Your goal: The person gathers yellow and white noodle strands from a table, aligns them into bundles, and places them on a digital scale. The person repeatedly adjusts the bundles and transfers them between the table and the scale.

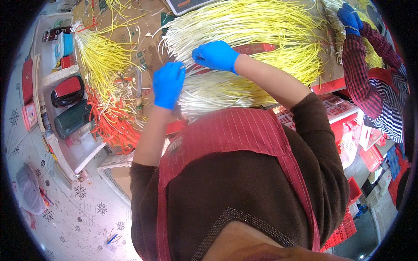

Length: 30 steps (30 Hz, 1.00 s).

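Observation:
Long yellow chives [235, 29] with white root ends lie in a wide layer across the table, and a paler heap of chives [212, 94] is nearer my apron. My right hand [215, 57], in a blue glove, hovers over the white ends with its fingers curled. Just left of those ends is my left hand [168, 85], also blue-gloved, its fingertips bent towards the stalks. Whether either hand grips a stalk is too small to tell. A bundle of chives [101, 49] bound with a red tie rests at the left. Beside my left hand lies a knife [139, 88].
Loose red ties [114, 120] and trimmings cover the table's left edge. A dark-screened device [186, 5] sits at the far edge. Left of the table is a white tray [81, 160] with cases. At right, a co-worker's blue-gloved hands [349, 19] are over more stalks.

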Available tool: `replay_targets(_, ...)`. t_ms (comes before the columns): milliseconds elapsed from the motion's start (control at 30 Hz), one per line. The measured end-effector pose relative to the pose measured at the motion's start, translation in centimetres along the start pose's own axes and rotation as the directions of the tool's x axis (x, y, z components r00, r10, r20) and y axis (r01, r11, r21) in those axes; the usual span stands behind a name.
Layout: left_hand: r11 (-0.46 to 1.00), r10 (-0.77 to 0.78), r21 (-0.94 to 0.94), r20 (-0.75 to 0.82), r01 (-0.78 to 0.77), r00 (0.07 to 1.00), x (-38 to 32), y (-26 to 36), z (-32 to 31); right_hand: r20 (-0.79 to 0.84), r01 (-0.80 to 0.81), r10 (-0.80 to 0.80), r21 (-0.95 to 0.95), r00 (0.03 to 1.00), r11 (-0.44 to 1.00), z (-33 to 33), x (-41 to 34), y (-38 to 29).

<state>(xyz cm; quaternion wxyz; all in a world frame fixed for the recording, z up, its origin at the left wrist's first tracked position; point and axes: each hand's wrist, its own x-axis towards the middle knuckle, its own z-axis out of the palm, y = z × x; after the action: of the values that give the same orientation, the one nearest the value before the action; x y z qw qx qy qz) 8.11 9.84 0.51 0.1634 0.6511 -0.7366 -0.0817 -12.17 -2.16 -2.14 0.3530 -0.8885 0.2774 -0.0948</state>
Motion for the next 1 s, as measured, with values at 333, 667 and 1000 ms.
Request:
replay_targets(333, 0.972, -0.034, -0.230, 0.104, 0.058, 0.994, 0.2, 1.4, -0.7, 0.111, 0.065, -0.070, 0.046, 0.991, 0.997, -2.8, -0.5, -0.9)
replay_targets(667, 0.992, 0.115, -0.075, 0.160, -0.104, 0.980, 1.8, 2.3, -3.5, 0.053, 0.103, -0.099, -0.090, 0.994, 0.991, -5.7, -0.2, -1.9)
replay_targets(1000, 0.908, -0.180, -0.402, -0.116, 0.120, 0.977, 3.7, -6.4, -4.3, -0.044, 0.117, -0.137, -0.306, 0.990, 0.945, -6.6, 2.7, -1.9)
